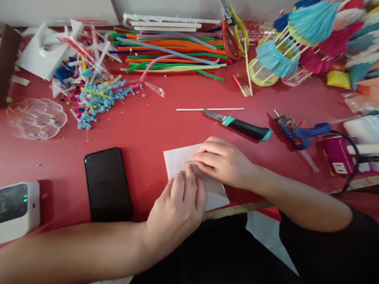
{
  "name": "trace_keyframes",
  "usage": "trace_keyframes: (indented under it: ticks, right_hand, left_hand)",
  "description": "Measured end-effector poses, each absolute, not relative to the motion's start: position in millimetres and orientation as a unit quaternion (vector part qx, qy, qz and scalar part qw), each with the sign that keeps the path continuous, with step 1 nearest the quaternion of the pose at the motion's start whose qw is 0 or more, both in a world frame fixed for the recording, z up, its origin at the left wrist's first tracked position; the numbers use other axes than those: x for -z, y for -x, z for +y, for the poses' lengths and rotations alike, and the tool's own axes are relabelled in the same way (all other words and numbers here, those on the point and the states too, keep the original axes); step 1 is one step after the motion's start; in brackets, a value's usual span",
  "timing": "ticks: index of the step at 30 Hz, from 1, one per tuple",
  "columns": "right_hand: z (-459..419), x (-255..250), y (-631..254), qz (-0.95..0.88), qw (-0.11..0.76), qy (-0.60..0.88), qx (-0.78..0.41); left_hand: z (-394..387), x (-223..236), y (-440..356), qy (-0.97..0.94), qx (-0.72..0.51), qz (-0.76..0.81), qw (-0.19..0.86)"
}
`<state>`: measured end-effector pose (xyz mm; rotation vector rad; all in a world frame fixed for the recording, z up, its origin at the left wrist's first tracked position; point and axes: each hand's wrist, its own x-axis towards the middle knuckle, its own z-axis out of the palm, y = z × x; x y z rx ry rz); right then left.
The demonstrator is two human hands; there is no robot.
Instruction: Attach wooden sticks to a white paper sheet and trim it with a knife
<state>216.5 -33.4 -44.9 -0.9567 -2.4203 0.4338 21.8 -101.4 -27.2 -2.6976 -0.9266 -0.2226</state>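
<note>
A white sheet, possibly foam board (177,157), lies at the table's near edge beneath both hands. My right hand (225,161) rests on its upper right part, fingers closed around a thin wooden stick (187,161) whose pale tip pokes out to the left. My left hand (180,201) is over the lower left of the sheet with its fingers bent together, the fingertips just below the stick; what they hold, if anything, is hidden. Beyond the hands lie a utility knife (245,128) with its blade out and another thin stick (189,109).
A black phone (108,185) and a white device (20,211) lie left. At right are a blue glue gun (296,130) and a purple box (339,154). Pipe cleaners (171,51), scissors (232,31), foam scraps (97,98) and paper-and-stick crafts (278,57) line the back.
</note>
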Motion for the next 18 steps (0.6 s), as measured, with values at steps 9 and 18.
trace_keyframes:
  ticks: [9,18]
  right_hand:
    - [-35.1,40.2,-216.8,-0.890,0.223,0.361,-0.168]
    - [-36.5,39.5,-216.8,-0.893,0.222,0.365,-0.145]
  left_hand:
    - [-97.8,29.1,-20.4,0.933,0.083,-0.329,0.119]
    - [-96.6,32.2,-20.0,0.935,0.079,-0.324,0.117]
